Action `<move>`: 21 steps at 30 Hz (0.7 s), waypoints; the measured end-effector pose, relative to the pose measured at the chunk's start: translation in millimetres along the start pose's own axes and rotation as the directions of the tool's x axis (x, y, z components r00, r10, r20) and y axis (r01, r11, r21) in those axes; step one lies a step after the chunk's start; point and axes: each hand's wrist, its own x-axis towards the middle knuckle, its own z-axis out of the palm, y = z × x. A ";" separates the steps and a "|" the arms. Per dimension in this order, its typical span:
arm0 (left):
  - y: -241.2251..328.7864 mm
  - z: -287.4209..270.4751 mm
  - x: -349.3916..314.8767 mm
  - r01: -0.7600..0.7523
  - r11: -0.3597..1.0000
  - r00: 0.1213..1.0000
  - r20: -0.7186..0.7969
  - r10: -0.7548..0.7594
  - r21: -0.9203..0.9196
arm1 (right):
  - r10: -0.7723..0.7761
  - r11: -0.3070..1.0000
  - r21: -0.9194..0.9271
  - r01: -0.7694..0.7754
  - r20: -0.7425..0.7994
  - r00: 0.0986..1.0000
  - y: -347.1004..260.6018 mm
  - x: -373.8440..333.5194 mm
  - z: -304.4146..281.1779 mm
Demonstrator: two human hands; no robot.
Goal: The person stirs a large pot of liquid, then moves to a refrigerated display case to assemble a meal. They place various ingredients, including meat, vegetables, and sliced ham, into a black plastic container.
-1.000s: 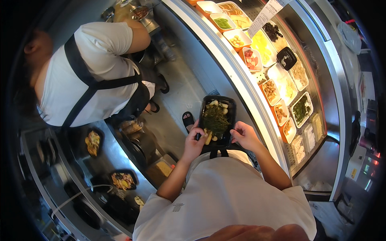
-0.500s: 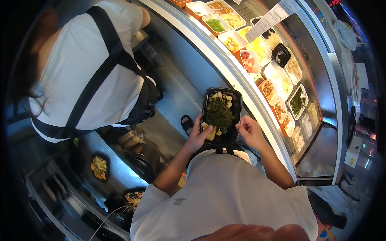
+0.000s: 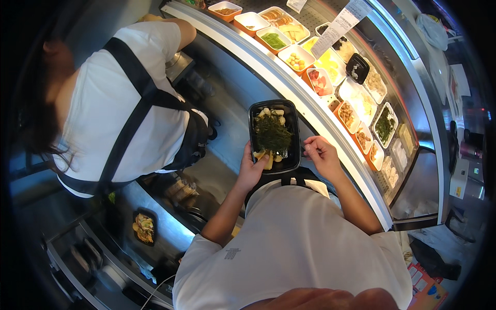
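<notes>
A black plastic food tray [image 3: 295,124] is held out in front of my body. Dark green seaweed [image 3: 274,133] covers its middle, with pale round pieces at the far end and yellow chunks [image 3: 268,162] at the near end. My left hand [image 3: 250,168] grips the tray's near left side, thumb over the rim by the yellow chunks. Close beside the right rim is my right hand [image 3: 321,154], its fingers curled and thumb pinched in. Whether it touches the rim or holds anything small, I cannot make out.
A lit display counter [image 3: 289,82] on the right holds several orange-and-white food tubs [image 3: 297,58]. A black lid-like container [image 3: 357,68] and a paper slip [image 3: 341,26] lie there. A co-worker [image 3: 124,103] stands at left. A filled black tray [image 3: 144,227] sits lower left.
The tray has shifted slightly left and away from me in view. My right hand has come a little away from its rim. The co-worker's arm shows more at the counter.
</notes>
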 end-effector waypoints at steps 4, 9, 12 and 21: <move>-3.5 -0.1 12.3 0.014 1.000 0.999 -0.049 -0.013 0.024 | -0.048 0.990 -0.135 0.051 0.031 0.998 -3.2 0.8 -7.5; -9.9 9.1 23.8 0.014 0.999 0.993 -0.117 -0.019 -0.038 | 0.038 0.977 -0.211 -0.030 0.032 0.999 3.3 16.9 -36.2; -10.8 19.4 22.1 0.015 1.000 0.986 -0.163 -0.017 -0.018 | 0.004 0.984 -0.179 -0.013 -0.049 0.999 22.9 40.2 -73.1; -8.3 76.4 33.9 0.070 0.996 0.945 -0.317 -0.082 -0.050 | 0.021 0.877 -0.468 -0.110 -0.193 0.981 137.7 219.0 -188.5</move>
